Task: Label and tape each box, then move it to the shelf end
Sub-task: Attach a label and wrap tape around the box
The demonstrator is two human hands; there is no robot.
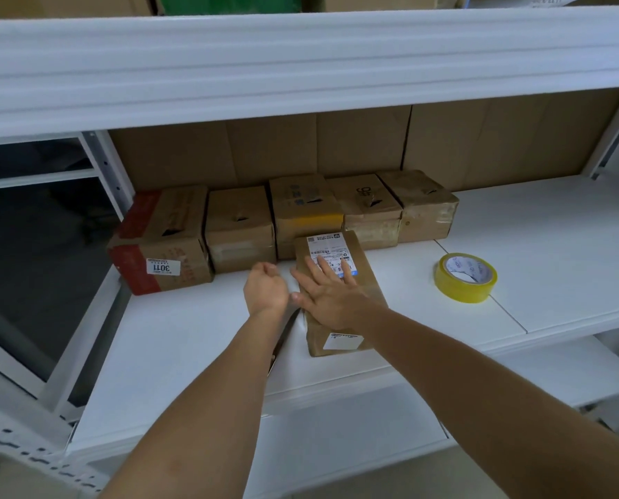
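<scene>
Up close, a white metal shelf (517, 217) carries five taped cartons (282, 214) in a row along its cardboard-lined back. Before them lies a labelled box (351, 311); the right hand (327, 295) presses flat on it, the left hand (264, 288) loosely curled just beside. A yellow tape roll (465, 278) sits well right.
</scene>
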